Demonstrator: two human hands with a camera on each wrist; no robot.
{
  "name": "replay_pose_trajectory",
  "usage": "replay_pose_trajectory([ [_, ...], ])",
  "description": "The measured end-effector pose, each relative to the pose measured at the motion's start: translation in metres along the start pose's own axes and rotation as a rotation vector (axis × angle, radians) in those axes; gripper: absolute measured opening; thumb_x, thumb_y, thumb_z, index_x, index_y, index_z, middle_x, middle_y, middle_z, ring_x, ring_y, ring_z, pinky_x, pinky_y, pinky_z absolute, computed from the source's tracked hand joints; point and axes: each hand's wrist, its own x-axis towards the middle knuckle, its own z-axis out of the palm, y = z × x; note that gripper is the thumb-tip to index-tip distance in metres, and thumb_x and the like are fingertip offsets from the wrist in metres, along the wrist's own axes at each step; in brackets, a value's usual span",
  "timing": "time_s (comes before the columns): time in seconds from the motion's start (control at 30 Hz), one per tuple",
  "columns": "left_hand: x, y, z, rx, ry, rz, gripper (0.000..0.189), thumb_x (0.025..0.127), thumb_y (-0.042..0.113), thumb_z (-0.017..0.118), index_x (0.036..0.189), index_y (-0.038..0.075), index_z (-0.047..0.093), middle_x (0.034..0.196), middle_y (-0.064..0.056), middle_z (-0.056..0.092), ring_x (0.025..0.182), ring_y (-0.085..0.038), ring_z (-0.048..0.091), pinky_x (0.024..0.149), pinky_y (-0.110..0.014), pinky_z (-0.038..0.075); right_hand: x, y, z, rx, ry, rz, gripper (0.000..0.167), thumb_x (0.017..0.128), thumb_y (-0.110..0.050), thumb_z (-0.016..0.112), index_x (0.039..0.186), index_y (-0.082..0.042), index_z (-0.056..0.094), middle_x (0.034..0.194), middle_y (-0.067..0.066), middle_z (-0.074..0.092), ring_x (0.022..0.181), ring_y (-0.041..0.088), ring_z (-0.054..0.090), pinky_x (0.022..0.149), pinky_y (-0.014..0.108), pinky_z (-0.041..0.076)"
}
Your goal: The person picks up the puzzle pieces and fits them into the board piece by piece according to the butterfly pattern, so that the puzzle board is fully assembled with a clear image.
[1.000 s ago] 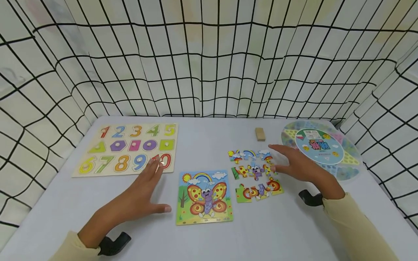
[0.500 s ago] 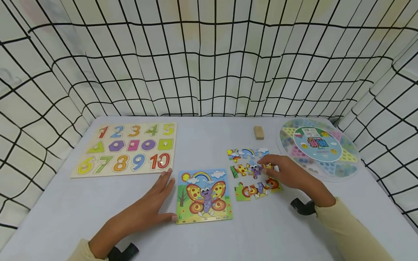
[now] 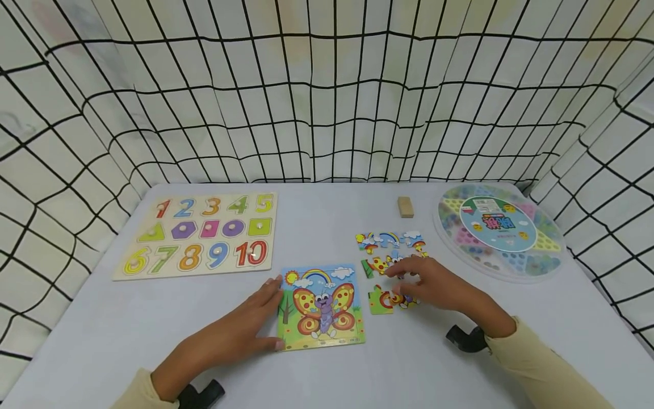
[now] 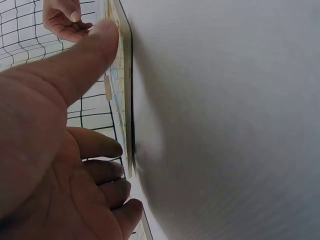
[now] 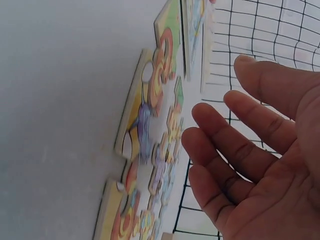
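A square butterfly puzzle board [image 3: 324, 309] lies flat in the middle of the table. My left hand [image 3: 230, 338] is at its left edge, thumb near the front corner and fingertips near the far one; the left wrist view shows the thumb [image 4: 95, 55] close along the board's side. To the right, loose jigsaw pieces [image 3: 380, 301] with parts of the same butterfly lie in three rows. Over them hovers my right hand [image 3: 439, 287], hiding some. In the right wrist view its fingers [image 5: 220, 150] are loosely bent, apart from the pieces [image 5: 142, 125], and hold nothing.
A wooden number and shape board [image 3: 271, 250] lies at the back left. Behind the pieces sits a small wooden block [image 3: 406, 207]. A round clear case of beads [image 3: 498, 230] is at the back right. Black netting [image 3: 334, 122] encloses the table's back and sides.
My left hand has moved right, from the number board to the butterfly board's left edge. My right hand has come left and nearer, over the jigsaw pieces. No piece has visibly moved.
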Motion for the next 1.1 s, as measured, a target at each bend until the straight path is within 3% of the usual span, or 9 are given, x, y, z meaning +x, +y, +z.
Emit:
replay_pose_trajectory([
  [0.27, 0.0, -0.003, -0.001, 0.0, -0.01, 0.026, 0.103, 0.076, 0.047, 0.079, 0.153, 0.004, 0.027, 0.163, -0.004, 0.006, 0.148, -0.025, 0.006, 0.113, -0.044, 0.025, 0.003, -0.007, 0.013, -0.018, -0.031, 0.01, 0.037, 0.09, -0.027, 0.072, 0.122, -0.01, 0.066, 0.114, -0.003, 0.063, 0.104, 0.018, 0.055, 0.084, 0.035, 0.051],
  [0.47, 0.0, -0.003, -0.001, -0.013, -0.011, 0.023, 0.102, 0.076, 0.047, 0.08, 0.152, 0.003, 0.029, 0.163, -0.005, 0.008, 0.147, -0.027, 0.009, 0.113, -0.046, 0.026, 0.007, -0.013, 0.022, -0.052, -0.045, -0.013, 0.033, 0.089, -0.018, 0.073, 0.12, -0.008, 0.066, 0.113, -0.002, 0.063, 0.099, 0.018, 0.054, 0.082, 0.035, 0.05],
  [0.63, 0.0, -0.003, -0.001, -0.01, -0.016, 0.018, 0.102, 0.075, 0.047, 0.08, 0.152, 0.003, 0.029, 0.163, -0.005, 0.008, 0.147, -0.027, 0.01, 0.113, -0.046, 0.026, 0.009, -0.018, 0.026, -0.092, -0.05, -0.012, 0.035, 0.086, -0.012, 0.075, 0.12, -0.009, 0.065, 0.121, 0.001, 0.061, 0.109, 0.023, 0.054, 0.093, 0.044, 0.047],
  [0.8, 0.001, -0.003, -0.001, -0.008, -0.022, 0.009, 0.103, 0.075, 0.048, 0.08, 0.152, 0.004, 0.03, 0.163, -0.003, 0.008, 0.147, -0.027, 0.011, 0.113, -0.046, 0.027, 0.011, -0.018, 0.032, -0.21, -0.05, -0.031, 0.039, 0.084, -0.013, 0.077, 0.121, -0.011, 0.067, 0.121, 0.001, 0.06, 0.118, 0.025, 0.05, 0.099, 0.05, 0.043],
  [0.93, 0.001, -0.004, -0.001, 0.001, -0.021, 0.006, 0.103, 0.074, 0.048, 0.08, 0.152, 0.005, 0.03, 0.163, -0.002, 0.008, 0.147, -0.026, 0.011, 0.113, -0.045, 0.026, 0.012, -0.018, 0.033, -0.283, -0.033, -0.059, 0.04, 0.082, -0.013, 0.079, 0.12, -0.012, 0.067, 0.115, 0.0, 0.058, 0.107, 0.02, 0.051, 0.093, 0.046, 0.045],
  [1.1, 0.002, -0.004, -0.001, 0.003, -0.019, 0.003, 0.103, 0.074, 0.049, 0.081, 0.152, 0.004, 0.03, 0.163, -0.002, 0.008, 0.147, -0.027, 0.011, 0.112, -0.046, 0.027, 0.012, -0.022, 0.033, -0.275, -0.031, -0.06, 0.038, 0.083, -0.009, 0.077, 0.12, -0.009, 0.068, 0.113, 0.002, 0.051, 0.095, 0.015, 0.05, 0.081, 0.033, 0.049],
])
